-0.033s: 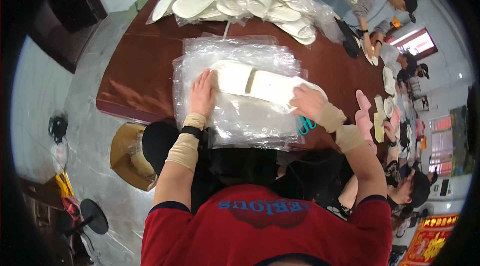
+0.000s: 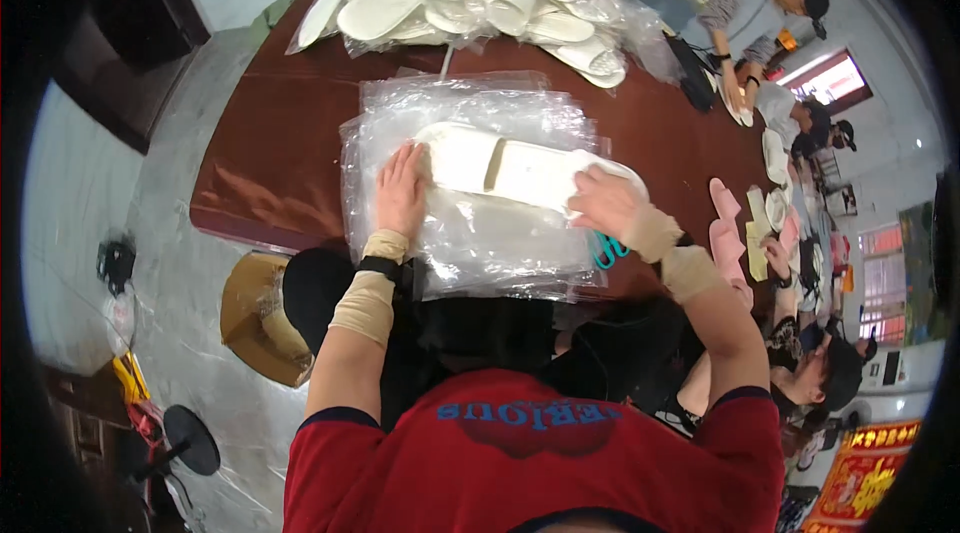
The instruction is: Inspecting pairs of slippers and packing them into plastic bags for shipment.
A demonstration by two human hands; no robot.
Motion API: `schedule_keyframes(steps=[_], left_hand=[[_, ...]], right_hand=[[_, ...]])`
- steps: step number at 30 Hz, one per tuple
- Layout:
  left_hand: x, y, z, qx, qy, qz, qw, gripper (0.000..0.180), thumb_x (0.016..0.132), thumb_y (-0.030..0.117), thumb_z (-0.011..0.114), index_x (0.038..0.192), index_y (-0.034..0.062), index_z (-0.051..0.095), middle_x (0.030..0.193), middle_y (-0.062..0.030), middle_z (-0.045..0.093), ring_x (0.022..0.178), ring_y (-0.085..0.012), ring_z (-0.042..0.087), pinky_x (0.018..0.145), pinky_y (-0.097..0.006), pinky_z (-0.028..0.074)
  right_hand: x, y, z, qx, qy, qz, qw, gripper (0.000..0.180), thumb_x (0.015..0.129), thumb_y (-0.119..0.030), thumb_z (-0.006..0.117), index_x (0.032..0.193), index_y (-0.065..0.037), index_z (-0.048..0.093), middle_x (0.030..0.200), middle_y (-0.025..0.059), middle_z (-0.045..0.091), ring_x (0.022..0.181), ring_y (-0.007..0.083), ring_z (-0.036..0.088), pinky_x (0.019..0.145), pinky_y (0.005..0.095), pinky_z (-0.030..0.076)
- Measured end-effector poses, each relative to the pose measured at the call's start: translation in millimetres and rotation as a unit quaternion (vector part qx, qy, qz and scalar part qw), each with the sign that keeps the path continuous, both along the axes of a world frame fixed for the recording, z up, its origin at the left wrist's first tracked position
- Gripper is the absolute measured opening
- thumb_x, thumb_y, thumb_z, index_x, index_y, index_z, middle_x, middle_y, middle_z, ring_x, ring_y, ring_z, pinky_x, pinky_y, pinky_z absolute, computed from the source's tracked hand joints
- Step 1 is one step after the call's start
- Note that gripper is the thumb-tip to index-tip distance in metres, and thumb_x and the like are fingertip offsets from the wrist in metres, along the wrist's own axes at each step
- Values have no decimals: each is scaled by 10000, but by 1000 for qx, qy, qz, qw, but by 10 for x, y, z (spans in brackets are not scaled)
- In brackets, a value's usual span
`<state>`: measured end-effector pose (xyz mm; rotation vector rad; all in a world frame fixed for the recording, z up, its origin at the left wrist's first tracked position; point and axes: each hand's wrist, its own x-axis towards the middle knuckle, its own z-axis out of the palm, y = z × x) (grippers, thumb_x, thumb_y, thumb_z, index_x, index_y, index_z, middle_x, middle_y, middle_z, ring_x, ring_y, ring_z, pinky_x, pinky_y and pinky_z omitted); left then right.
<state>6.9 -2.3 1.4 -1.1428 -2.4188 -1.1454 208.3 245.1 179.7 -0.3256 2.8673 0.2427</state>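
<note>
A white slipper [image 2: 535,173] with a broad strap lies lengthwise on a stack of clear plastic bags [image 2: 480,258]. Its strapped toe part points left and its heel end right. My left hand [image 2: 402,195] rests at the toe end, fingers stretched out flat against the bags and the slipper's edge. Over the heel end curls my right hand [image 2: 610,201], gripping it. Whether the slipper lies on the top bag or partly inside it, I cannot tell. Beside my right wrist is a teal looped object [image 2: 608,251], partly hidden.
Bagged white slippers [image 2: 385,8] are heaped at the brown table's [image 2: 270,143] far side. Pink pieces [image 2: 727,245] lie to the right, near another person's hand [image 2: 777,258]. A co-worker [image 2: 750,18] handles footwear at far right. A cardboard box [image 2: 250,318] stands left of me.
My right hand has shifted slightly left over the slipper's heel end. The whole view has moved a little; the left hand stays at the toe end.
</note>
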Motion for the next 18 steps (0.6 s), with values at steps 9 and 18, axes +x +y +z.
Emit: schedule_keyframes(steps=[9,18], left_hand=[[17,102,-8,33,-33,-54,997,537,825,28,534,1351,44,428,1390,-168,436,1282,-320,400,1064,-415,292],[52,116,68,-41,10,-14,999,570,876,124,551,1409,68,356,1479,-142,324,1352,-298,317,1084,-421,246]], right_hand=[[-504,-305,-661,-87,188,38,978,205,750,-304,687,894,-164,646,946,36,515,972,238,486,808,343,466],[102,489,-71,-147,259,-173,939,230,778,-341,668,890,-140,664,980,43,574,1004,256,521,851,359,456]])
